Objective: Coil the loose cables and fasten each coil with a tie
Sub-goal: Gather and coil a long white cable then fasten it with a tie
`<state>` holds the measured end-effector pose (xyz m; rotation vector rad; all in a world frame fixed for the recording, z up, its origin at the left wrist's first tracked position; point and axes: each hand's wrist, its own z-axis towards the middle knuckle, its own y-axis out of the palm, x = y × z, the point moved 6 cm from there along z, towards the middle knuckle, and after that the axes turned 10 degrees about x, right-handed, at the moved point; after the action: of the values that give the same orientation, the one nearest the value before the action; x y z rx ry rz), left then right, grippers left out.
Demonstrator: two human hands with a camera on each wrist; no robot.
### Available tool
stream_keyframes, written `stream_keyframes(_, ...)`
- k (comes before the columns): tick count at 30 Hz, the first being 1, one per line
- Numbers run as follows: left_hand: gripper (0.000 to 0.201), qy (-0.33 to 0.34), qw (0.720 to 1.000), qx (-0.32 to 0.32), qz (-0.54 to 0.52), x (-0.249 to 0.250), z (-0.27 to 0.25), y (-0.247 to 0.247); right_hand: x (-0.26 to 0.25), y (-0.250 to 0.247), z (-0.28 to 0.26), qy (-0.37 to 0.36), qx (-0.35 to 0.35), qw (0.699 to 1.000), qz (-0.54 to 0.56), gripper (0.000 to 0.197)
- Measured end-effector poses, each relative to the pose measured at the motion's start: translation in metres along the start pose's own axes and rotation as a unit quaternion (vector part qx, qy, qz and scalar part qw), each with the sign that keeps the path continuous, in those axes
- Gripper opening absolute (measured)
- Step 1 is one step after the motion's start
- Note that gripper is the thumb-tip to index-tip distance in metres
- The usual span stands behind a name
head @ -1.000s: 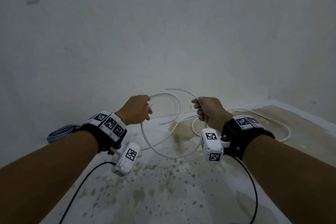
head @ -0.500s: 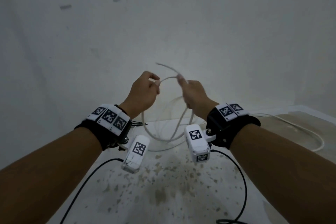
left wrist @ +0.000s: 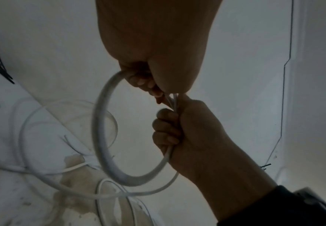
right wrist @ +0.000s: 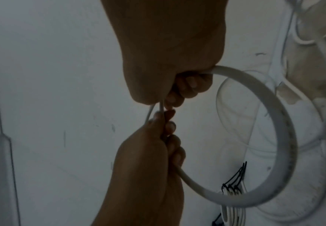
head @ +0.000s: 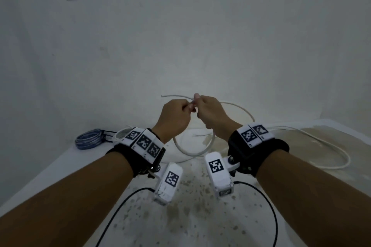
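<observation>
**First loop of white cable pinched between both hands**

The white cable [head: 192, 152] hangs as one loop above the stained table [head: 60, 166], its slack trailing toward the right edge. It looks light and springy, so the crossing point is likely the best place to hold. The left hand [head: 173, 118] and right hand [head: 210, 114] meet there, fingers curled round the strands. The blue coil [head: 88, 141] and black ties [head: 109, 135] sit near the far left edge; blur hides the cable's end.
</observation>
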<state>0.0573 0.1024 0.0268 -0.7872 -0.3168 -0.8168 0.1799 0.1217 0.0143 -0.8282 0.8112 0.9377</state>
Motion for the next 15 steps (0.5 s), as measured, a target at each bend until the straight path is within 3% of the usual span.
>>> stream_keyframes(2,0.035,-0.02,0.999,-0.011,-0.028,0.001,-0.001,0.004,0.005,-0.004,0.002,0.011,0.039,0.999,0.006,0.045)
stream_keyframes(5,0.024,-0.118,0.986,-0.038,-0.109,-0.014,-0.006,0.007,0.027,-0.023,0.011,0.086,0.12,0.987,0.062,0.043)
stream_keyframes(7,0.024,-0.147,0.98,-0.031,-0.128,-0.025,-0.009,0.006,0.038,-0.024,0.007,0.134,0.071,0.98,0.131,0.037)
stream_keyframes(11,0.026,-0.163,0.979,0.041,-0.115,-0.037,-0.005,0.001,0.036,-0.011,-0.014,0.137,-0.081,0.968,0.192,0.024)
stream_keyframes(15,0.025,-0.151,0.977,0.064,-0.139,-0.029,-0.003,-0.001,0.034,-0.005,-0.022,0.118,-0.133,0.967,0.18,0.025)
